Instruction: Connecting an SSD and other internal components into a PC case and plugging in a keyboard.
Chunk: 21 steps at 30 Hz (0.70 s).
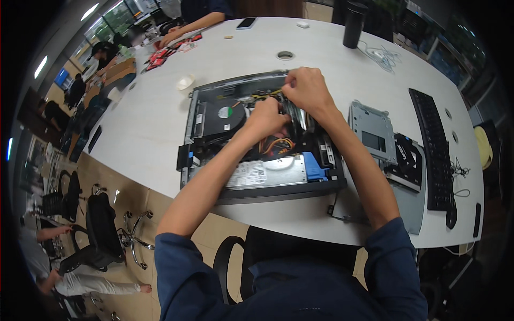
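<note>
An opened desktop computer case [257, 196] lies flat on the white table in front of me. Inside it are a black fan housing [214, 119], a silver drive [262, 172] with a white label, and a blue plastic latch [315, 167]. My left hand [263, 119] reaches into the middle of the case, fingers curled downward among the parts; whatever they grip is hidden. At the far right edge of the case, my right hand [309, 90] has its fingers pinched together beside thin yellow wires [274, 93]. Below my left hand, orange and yellow cables [279, 144] bunch up.
Right of the case lie a grey metal bracket [369, 115], a black drive part [409, 160], a flat grey panel [412, 211] and a black keyboard [432, 150]. A black tumbler [354, 25], white cable [383, 56] and phone [247, 23] stand farther back, near another person's arm [195, 25].
</note>
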Motion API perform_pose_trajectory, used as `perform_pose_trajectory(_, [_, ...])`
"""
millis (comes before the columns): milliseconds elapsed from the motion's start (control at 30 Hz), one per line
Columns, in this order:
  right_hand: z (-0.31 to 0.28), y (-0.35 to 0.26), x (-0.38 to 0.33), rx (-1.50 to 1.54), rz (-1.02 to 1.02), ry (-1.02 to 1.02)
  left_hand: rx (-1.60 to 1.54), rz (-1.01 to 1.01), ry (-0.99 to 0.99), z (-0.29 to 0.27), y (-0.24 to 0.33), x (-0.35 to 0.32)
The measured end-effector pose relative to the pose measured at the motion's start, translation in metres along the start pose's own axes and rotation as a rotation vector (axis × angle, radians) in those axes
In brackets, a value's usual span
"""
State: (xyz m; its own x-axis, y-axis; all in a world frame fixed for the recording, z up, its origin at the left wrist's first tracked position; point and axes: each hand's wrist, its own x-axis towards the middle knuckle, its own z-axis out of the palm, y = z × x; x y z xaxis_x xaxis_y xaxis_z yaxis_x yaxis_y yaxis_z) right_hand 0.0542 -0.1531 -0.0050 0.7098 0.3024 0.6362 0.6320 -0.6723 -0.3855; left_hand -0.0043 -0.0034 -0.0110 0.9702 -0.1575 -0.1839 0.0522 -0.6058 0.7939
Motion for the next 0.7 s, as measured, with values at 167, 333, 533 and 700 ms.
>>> perform_pose_trajectory(167, [-0.009, 0.005, 0.0, 0.042, 0.135, -0.044, -0.002, 0.003, -0.007, 0.003, 0.011, -0.002])
perform_pose_trajectory(333, [-0.008, 0.006, -0.002, 0.085, 0.138, -0.067, -0.028, -0.027, -0.012, 0.004, 0.012, -0.002])
perform_pose_trajectory(533, [-0.01, 0.004, 0.0, 0.095, 0.169, -0.094, 0.031, -0.026, -0.015, 0.003, 0.012, -0.002])
perform_pose_trajectory(700, [-0.009, 0.007, 0.002, 0.12, 0.184, -0.128, 0.013, -0.055, -0.021, 0.003, 0.016, -0.004])
